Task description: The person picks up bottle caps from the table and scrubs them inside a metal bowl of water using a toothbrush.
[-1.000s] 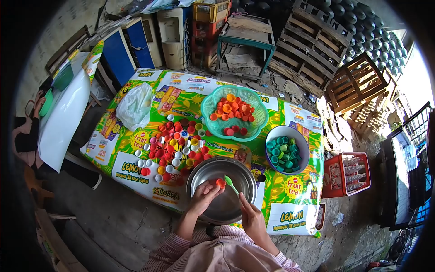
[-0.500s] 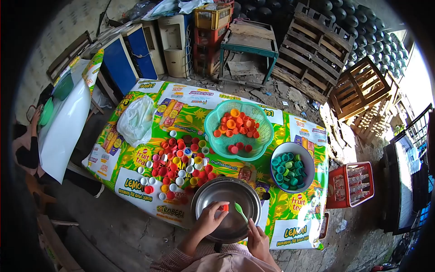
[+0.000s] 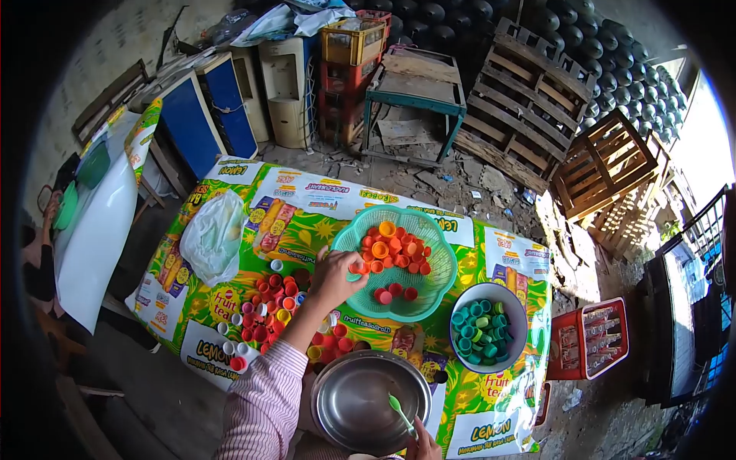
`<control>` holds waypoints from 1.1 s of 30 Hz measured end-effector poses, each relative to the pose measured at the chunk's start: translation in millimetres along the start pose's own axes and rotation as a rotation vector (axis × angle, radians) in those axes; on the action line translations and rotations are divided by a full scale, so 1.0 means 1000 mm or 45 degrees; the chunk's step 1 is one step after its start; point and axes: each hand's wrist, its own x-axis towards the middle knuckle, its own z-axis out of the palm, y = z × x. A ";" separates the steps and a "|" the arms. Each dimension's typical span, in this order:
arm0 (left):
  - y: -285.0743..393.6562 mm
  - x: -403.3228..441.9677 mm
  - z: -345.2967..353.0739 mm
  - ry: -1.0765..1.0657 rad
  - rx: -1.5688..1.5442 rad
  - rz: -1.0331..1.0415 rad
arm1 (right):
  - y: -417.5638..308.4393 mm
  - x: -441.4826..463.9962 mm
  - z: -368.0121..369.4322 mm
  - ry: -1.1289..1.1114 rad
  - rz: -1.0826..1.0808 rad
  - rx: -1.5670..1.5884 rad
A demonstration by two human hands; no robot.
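My left hand (image 3: 336,277) reaches over the left rim of a pale green plastic basket (image 3: 437,303), fingers pinched on an orange-red bottle cap (image 3: 357,268). Orange caps (image 3: 395,249) are heaped in that basket, with a few dark-red caps (image 3: 395,290) apart from them. At the bottom, my right hand (image 3: 424,445) is closed around a small light-green spoon-like tool (image 3: 400,412), held over a steel bowl (image 3: 360,399). My left forearm partly hides a spread of red, white and yellow caps (image 3: 264,307) on the table.
A white bowl (image 3: 458,359) of green caps stands right of the basket. On the printed table cover (image 3: 491,437) a white plastic bag (image 3: 215,238) lies at left. A red crate (image 3: 589,341) stands right of the table. Another person's hand (image 3: 50,205) shows at far left.
My left hand has moved up from the steel bowl to the basket with the cap. My right hand stays by the bowl with the green tool. The view has shifted slightly.
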 end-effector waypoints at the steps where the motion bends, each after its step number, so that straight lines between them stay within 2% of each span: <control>1: -0.011 0.022 0.007 -0.078 0.104 -0.016 | 0.001 0.002 0.003 0.001 0.012 0.002; 3: -0.023 0.035 0.021 -0.173 0.199 -0.033 | 0.000 0.000 0.005 -0.008 0.003 -0.027; 4: -0.025 0.038 0.027 -0.052 0.258 0.049 | 0.003 0.003 0.007 -0.002 0.010 -0.032; 5: -0.026 0.038 0.034 0.069 0.311 0.127 | 0.008 0.004 0.010 -0.028 0.160 0.214; 6: -0.022 0.035 0.030 0.062 0.295 0.125 | 0.011 0.002 0.010 -0.052 0.311 0.459; 8: -0.013 0.019 0.000 0.095 0.042 0.047 | -0.012 0.005 -0.002 -0.076 0.354 0.399; 10: -0.018 -0.013 -0.020 0.264 -0.124 -0.042 | -0.044 0.011 -0.013 -0.069 0.148 0.111; 12: -0.030 -0.051 -0.045 0.306 -0.417 -0.231 | -0.038 0.012 -0.013 -0.085 0.077 0.104; 14: -0.032 -0.092 -0.071 0.356 -0.326 -0.552 | -0.023 0.012 -0.007 0.049 -0.082 0.043; 18: -0.061 -0.159 -0.086 0.410 -0.068 -0.635 | -0.036 0.013 -0.011 0.008 -0.127 0.076; 19: -0.063 -0.171 -0.085 0.470 0.183 -0.477 | -0.053 0.013 -0.015 -0.025 -0.136 0.120; 20: -0.064 -0.181 -0.085 0.413 0.206 -0.493 | -0.045 0.012 -0.011 -0.047 -0.142 0.123; 23: -0.067 -0.190 -0.076 0.350 0.225 -0.523 | -0.032 0.014 0.002 -0.132 0.204 0.266; 24: -0.072 -0.187 -0.067 0.409 0.246 -0.453 | -0.039 0.016 0.004 -0.138 0.185 0.273; 27: -0.066 -0.166 -0.048 0.306 0.336 -0.432 | -0.049 0.014 0.012 -0.055 -0.293 -0.063; 28: -0.066 -0.160 -0.041 0.240 0.374 -0.438 | -0.048 0.016 0.016 -0.058 -0.298 -0.061; 32: -0.076 -0.142 -0.021 0.307 0.507 -0.359 | -0.053 0.012 0.021 0.033 -0.419 -0.085; 33: -0.077 -0.140 -0.020 0.215 0.540 -0.385 | -0.055 0.011 0.021 0.046 -0.413 -0.076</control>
